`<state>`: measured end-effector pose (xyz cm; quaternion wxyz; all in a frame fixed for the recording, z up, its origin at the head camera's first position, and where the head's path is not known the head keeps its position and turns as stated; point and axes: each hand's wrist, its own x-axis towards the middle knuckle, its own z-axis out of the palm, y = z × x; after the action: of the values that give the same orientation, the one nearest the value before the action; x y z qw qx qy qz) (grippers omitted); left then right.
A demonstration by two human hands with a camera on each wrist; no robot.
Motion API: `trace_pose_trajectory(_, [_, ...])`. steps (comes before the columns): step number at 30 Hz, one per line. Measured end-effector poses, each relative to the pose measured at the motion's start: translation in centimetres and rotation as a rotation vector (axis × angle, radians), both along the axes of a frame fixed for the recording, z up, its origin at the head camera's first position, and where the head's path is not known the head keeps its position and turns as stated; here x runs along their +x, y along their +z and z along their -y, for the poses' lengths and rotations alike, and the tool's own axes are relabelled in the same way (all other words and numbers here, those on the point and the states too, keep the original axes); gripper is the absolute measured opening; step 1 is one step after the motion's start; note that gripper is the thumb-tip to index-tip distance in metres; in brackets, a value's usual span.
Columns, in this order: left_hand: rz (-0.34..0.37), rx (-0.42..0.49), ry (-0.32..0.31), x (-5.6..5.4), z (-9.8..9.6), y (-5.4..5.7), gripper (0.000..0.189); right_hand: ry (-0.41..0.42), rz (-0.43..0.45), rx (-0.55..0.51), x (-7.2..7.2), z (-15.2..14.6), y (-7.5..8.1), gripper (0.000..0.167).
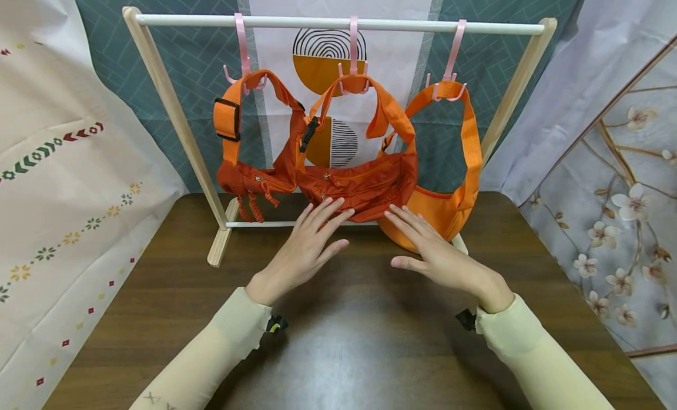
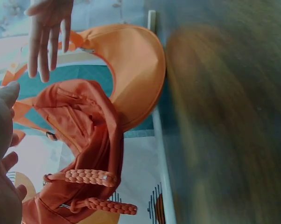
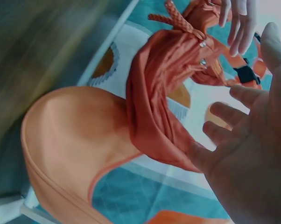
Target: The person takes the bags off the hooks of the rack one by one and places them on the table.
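- Setting: brown wooden table set against a green patterned cloth.
- Middle bag, red-orange: hangs by its strap at the rack's centre, just beyond the hands; black clip on the strap, zips across the front. Contents hidden.
- Left hand: in front of the middle bag; fingers straight, slightly spread, thumb apart. Contact cannot be told.
- Right hand: before the middle and right bags; fingers straight, close together, thumb apart. Contact likewise unclear.
- Left bag, red-orange: beside the middle bag; braided pulls dangle, black buckle on the strap. Inside not visible.
- Right bag, brighter orange: partly behind the middle bag, which blocks its near side.
- Pink hooks, three, on a white rail; wooden posts bound both ends, lower bar near the tabletop.
- Outermost: embroidered cloth at left, blossom-print cloth at right.
- Left sleeve: small X-like mark near the frame edge; adjoining mark unreadable.
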<state>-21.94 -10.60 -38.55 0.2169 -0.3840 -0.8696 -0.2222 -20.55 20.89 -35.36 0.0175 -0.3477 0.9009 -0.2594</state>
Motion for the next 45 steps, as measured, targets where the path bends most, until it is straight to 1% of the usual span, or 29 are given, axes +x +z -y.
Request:
trace_pose_trajectory(5, [-0.038,0.041,-0.007,-0.4,-0.5,0.5,0.059,-0.022,-0.009,-0.026,0.0,-0.6,1.2,0.085])
trace_pose_trajectory(10, [-0.04,0.074,-0.01,-0.6,-1.1,0.9,0.059,-0.029,0.007,-0.051,0.1,-1.1,2.3,0.083])
trace_pose_trajectory(16, [-0.009,0.07,-0.038,-1.2,-2.4,1.4,0.057,0.012,0.037,-0.171,0.3,-1.5,4.2,0.081])
trace_pose_trajectory(17, [-0.014,0.065,-0.043,-1.3,-2.6,1.5,0.057,0.016,0.033,-0.184,0.3,-1.6,4.5,0.081])
trace_pose_trajectory(19, [-0.032,0.065,-0.052,-1.4,-3.1,1.8,0.058,0.022,0.017,-0.2,0.3,-1.8,5.2,0.081])
trace_pose_trajectory(24, [-0.119,0.085,-0.06,-2.0,-4.2,3.0,0.059,0.022,-0.032,-0.247,0.2,-2.5,7.0,0.08])
trace_pose_trajectory(28, [-0.168,0.095,-0.043,-2.5,-4.9,3.8,0.059,-0.003,-0.086,-0.285,0.2,-3.1,8.3,0.077])
trace_pose_trajectory(30, [-0.176,0.112,-0.031,-2.7,-5.3,4.0,0.058,-0.015,-0.112,-0.304,0.1,-3.4,8.8,0.076])
trace_pose_trajectory(33, [-0.178,0.151,-0.019,-2.8,-5.8,4.5,0.056,-0.037,-0.147,-0.333,-0.2,-3.6,9.2,0.074])
trace_pose_trajectory(38, [-0.179,0.205,-0.042,-2.7,-6.9,5.6,0.054,-0.066,-0.155,-0.382,-0.5,-3.7,9.3,0.07])
trace_pose_trajectory(42, [-0.183,0.243,-0.064,-2.9,-7.2,6.0,0.052,-0.058,-0.167,-0.44,-0.8,-3.6,9.3,0.066])
trace_pose_trajectory(45, [-0.199,0.268,-0.07,-3.1,-7.3,6.1,0.051,-0.033,-0.209,-0.487,-1.0,-3.3,9.4,0.064])
